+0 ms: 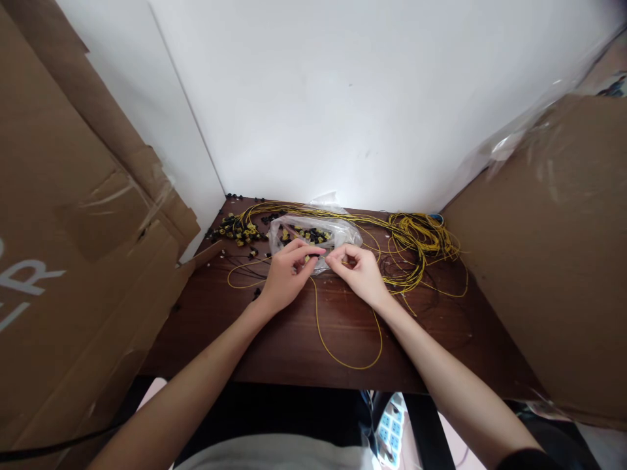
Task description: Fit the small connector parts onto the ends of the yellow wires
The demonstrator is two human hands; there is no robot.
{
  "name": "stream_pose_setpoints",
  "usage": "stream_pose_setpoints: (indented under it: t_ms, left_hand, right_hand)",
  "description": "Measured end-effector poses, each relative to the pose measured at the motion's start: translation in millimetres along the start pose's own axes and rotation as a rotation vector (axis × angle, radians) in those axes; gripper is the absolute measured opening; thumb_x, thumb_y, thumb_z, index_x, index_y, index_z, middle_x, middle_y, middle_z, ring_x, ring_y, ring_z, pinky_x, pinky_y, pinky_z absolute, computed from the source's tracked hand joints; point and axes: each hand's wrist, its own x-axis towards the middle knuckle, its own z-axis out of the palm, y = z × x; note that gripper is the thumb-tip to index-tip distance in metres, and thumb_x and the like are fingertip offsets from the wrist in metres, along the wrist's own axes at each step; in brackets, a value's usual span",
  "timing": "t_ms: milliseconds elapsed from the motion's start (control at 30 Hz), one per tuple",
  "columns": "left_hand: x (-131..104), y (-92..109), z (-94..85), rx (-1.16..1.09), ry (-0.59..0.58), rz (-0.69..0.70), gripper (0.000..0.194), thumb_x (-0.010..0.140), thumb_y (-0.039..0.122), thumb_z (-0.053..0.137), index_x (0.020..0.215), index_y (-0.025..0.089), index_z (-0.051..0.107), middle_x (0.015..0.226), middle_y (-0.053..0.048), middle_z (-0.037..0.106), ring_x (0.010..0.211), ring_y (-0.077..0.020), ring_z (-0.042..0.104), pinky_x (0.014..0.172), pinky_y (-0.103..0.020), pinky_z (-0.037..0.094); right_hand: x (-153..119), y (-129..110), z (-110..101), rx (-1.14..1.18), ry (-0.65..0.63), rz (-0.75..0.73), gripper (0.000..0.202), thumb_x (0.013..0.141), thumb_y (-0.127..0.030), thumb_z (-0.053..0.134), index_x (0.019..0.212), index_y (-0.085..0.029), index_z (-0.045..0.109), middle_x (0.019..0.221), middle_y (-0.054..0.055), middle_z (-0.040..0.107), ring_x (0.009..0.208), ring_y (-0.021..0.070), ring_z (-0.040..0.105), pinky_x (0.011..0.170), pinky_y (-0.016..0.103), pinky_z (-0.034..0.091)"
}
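My left hand (289,273) pinches a small dark piece between thumb and forefinger, above the front of a clear plastic bag (350,233). My right hand (358,267) is closed close beside it, fingertips together; whatever it grips is too small to make out. A thin yellow wire (317,316) loops down from between the hands over the dark table. Inside the bag lie small black and yellow parts (313,234). A bundle of yellow wires (421,241) is coiled on the right, its strands running left to a pile of black and yellow connectors (240,230).
Cardboard boxes (98,215) (548,248) stand at the left and right of the brown table (274,352). A white wall (333,117) rises behind it. Small black bits lie at the table's back left corner.
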Motion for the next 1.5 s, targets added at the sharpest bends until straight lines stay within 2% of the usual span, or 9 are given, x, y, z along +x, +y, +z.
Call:
stream_pose_setpoints:
  t_ms: [367,633,867,1100,1500]
  left_hand:
    - [-1.7,0.6,2.3,0.036,-0.027,0.046,0.019,0.083,0.016,0.053,0.096,0.018,0.067,0.084,-0.003,0.056,0.058,-0.0064,0.044,0.053,-0.019,0.038]
    - [-4.0,-1.6,4.4,0.078,-0.05,0.119,0.02,0.083,0.014,0.052,0.096,0.018,0.067,0.085,-0.005,0.056,0.069,-0.0104,0.05,0.052,-0.019,0.039]
    - [-4.1,-2.8,5.0,0.177,-0.011,0.214,0.019,0.082,0.012,0.053,0.096,0.018,0.064,0.081,-0.004,0.06,0.077,-0.0146,0.053,0.07,-0.027,0.044]
    - [-3.7,0.4,5.1,0.143,0.022,0.121,0.014,0.079,0.011,0.056,0.09,0.016,0.064,0.075,-0.002,0.059,0.07,-0.0128,0.054,0.067,-0.025,0.044]
    - [-4.2,0.9,4.9,0.137,0.015,0.097,0.012,0.079,0.013,0.058,0.087,0.017,0.066,0.073,-0.001,0.061,0.067,-0.0123,0.056,0.065,-0.025,0.044]
  right_hand:
    - [-1.9,-1.9,1.1,-0.082,0.01,0.004,0.012,0.075,-0.025,0.058,0.07,-0.015,0.062,0.064,0.0,0.058,0.054,0.0105,0.046,0.053,0.023,0.037]
    - [-3.1,-1.2,1.8,-0.118,0.013,0.022,0.011,0.072,-0.024,0.057,0.066,-0.015,0.059,0.059,-0.001,0.053,0.052,0.0097,0.043,0.052,0.022,0.035]
    - [-3.5,0.2,2.3,-0.126,0.004,0.008,0.007,0.07,-0.021,0.057,0.065,-0.016,0.058,0.058,-0.002,0.051,0.052,0.0096,0.043,0.052,0.022,0.035]
    - [-3.7,-2.2,2.5,-0.136,-0.006,-0.005,0.008,0.071,-0.021,0.056,0.067,-0.016,0.059,0.058,-0.002,0.051,0.052,0.0096,0.042,0.052,0.022,0.035]
    - [-3.8,-3.8,1.5,-0.145,0.0,-0.001,0.008,0.072,-0.021,0.055,0.066,-0.016,0.058,0.059,-0.002,0.051,0.053,0.0098,0.043,0.052,0.022,0.035]
